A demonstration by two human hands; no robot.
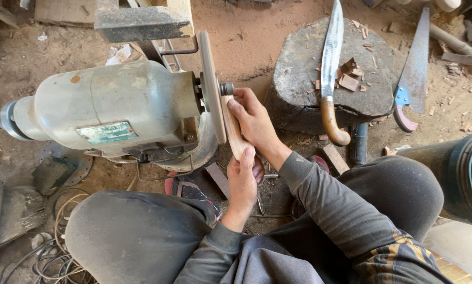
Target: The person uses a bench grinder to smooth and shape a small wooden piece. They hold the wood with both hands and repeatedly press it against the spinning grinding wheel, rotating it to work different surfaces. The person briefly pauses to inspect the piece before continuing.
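Both hands clamp a pale wooden piece [235,134] against the sanding disc [211,87]: right hand [254,122] gripping its top, left hand [244,176] its bottom. At nine o'clock, the grey motor [110,105] carries a rectangular teal label [108,132]. At two o'clock, a knife [330,68] lies on a stump [304,79].

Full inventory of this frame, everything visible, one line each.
Wood piece: 1, pale tan, pressed against the disc, held by both hands.
Disc: 1, grey, on the motor's shaft.
Motor: 1, grey-green, left centre on the ground.
Stump: 1, grey, top centre-right.
Big knife: 1, steel blade, brown handle, on the stump.
Saw: 1, blue-and-red handle, right of the stump.
Bucket: 1, dark, right edge.
Cables: tangle, bottom left.
Left hand: under the wood's lower end.
Right hand: on its upper part.
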